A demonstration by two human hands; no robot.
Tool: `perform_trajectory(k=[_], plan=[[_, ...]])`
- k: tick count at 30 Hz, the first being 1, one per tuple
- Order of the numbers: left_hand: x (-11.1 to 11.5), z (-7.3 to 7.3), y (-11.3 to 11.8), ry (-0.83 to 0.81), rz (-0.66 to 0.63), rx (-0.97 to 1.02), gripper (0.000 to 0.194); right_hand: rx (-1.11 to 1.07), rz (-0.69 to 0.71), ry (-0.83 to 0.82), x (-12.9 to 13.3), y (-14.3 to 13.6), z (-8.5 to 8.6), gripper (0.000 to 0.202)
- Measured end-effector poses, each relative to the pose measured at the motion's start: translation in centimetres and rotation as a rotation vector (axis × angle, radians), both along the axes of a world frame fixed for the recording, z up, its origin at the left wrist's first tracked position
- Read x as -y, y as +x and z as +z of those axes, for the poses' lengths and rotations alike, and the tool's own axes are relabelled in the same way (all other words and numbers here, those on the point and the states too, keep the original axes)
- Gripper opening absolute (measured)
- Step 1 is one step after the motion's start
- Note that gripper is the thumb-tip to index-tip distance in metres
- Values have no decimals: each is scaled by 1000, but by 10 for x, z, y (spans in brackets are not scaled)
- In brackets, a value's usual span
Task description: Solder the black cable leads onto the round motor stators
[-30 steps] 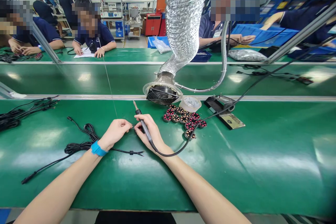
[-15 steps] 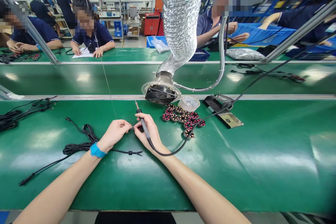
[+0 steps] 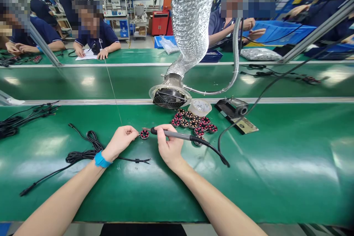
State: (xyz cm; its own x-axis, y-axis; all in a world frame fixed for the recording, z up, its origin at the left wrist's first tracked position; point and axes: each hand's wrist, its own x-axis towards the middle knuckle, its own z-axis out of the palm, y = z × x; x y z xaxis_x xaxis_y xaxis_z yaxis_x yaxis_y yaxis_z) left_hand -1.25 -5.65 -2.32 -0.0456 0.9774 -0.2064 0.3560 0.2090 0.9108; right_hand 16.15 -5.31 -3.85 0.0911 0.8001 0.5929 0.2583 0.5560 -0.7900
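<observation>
Your right hand [image 3: 169, 147] is holding the soldering iron [image 3: 177, 134] crosswise, tip pointing left by the far edge of the round part [image 3: 144, 134]; your left hand [image 3: 123, 139] is pinching narrowly at its left edge, contents unclear.

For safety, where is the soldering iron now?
In the head view, the soldering iron is near the centre, in the right hand, its tip by the round part near the left hand.
</observation>
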Motion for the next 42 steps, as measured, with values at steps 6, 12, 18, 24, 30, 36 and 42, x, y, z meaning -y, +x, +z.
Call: perform_trajectory(k=[6, 12, 18, 24, 30, 36, 42], plan=[[1, 2, 2, -6, 9, -5, 20, 60, 60, 87, 4, 1, -1, 22], [1, 3, 2, 2, 8, 14, 21, 72, 72, 77, 4, 0, -3, 22], [2, 5, 3, 11, 6, 13, 21, 73, 78, 44, 4, -1, -5, 23], [2, 2, 2, 22, -8, 0, 22, 36, 85, 26, 4, -1, -5, 23], [1, 0, 1, 30, -12, -19, 20, -27, 69, 7, 3, 1, -6, 22], [1, 2, 1, 18, -17, -28, 21, -18, 50, -8, 3, 1, -3, 23], [1, 3, 1, 20, -14, -28, 19, -15, 55, 9, 2, 1, -5, 23]])
